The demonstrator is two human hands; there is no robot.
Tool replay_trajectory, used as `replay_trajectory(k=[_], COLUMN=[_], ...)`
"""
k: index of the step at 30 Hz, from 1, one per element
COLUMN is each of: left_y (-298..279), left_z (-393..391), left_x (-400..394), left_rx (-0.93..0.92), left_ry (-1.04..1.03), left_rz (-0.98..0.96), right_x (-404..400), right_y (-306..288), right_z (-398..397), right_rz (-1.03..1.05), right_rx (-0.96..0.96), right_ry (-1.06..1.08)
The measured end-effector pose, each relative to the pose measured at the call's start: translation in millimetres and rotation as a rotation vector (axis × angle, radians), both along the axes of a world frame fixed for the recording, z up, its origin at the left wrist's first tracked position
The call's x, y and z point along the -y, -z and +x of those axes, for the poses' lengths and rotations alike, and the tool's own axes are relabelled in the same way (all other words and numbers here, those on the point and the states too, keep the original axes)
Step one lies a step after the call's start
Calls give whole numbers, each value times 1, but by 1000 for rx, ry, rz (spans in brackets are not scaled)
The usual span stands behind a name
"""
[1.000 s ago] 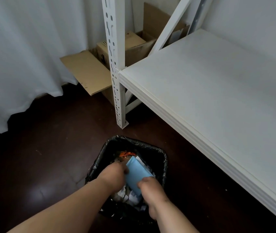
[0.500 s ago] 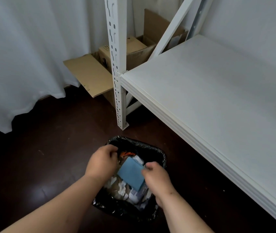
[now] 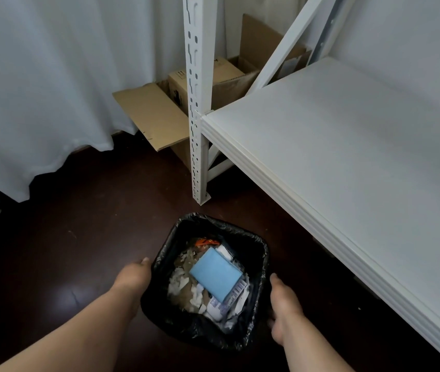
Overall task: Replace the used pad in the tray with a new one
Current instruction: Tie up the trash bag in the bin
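A folded blue pad (image 3: 215, 275) lies on top of paper scraps inside a small bin lined with a black bag (image 3: 251, 245) on the dark floor. My left hand (image 3: 133, 277) is at the bin's left side, outside the rim, fingers relaxed and holding nothing. On the bin's right side is my right hand (image 3: 283, 310), also outside the rim and holding nothing. No tray and no new pad are in view.
A white shelf board (image 3: 347, 162) runs along the right, its perforated upright post (image 3: 197, 103) standing just beyond the bin. An open cardboard box (image 3: 157, 116) sits behind the post. White curtains (image 3: 39, 84) hang at the left over dark floor.
Both hands held the blue pad over the bin; now the pad lies flat in the bin and both hands have drawn apart to its sides.
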State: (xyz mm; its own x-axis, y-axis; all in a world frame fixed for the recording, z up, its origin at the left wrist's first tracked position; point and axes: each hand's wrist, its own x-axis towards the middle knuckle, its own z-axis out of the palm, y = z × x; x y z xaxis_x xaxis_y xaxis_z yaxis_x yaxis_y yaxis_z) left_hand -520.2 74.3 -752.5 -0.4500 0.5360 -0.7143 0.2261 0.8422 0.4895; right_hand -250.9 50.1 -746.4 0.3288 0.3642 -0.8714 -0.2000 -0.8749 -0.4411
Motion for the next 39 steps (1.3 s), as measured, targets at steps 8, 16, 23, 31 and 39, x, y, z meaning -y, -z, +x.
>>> replay_trajectory(k=[8, 16, 23, 31, 39], left_y=[1, -6, -10, -24, -25], left_z=[-1, -16, -17, -11, -11], left_x=[18, 25, 29, 35, 41], left_rx=[214, 140, -122, -270, -78], left_ry=[-166, -169, 118, 382, 160], left_rz=[-158, -104, 49, 56, 57], right_x=[27, 32, 48, 51, 71], right_y=[31, 29, 32, 25, -4], right_z=[-7, -5, -10, -10, -17], right_rz=[-144, 30, 147, 183, 134], right_rx=[-159, 115, 399, 420, 179], right_ry=[-40, -106, -224, -324, -200])
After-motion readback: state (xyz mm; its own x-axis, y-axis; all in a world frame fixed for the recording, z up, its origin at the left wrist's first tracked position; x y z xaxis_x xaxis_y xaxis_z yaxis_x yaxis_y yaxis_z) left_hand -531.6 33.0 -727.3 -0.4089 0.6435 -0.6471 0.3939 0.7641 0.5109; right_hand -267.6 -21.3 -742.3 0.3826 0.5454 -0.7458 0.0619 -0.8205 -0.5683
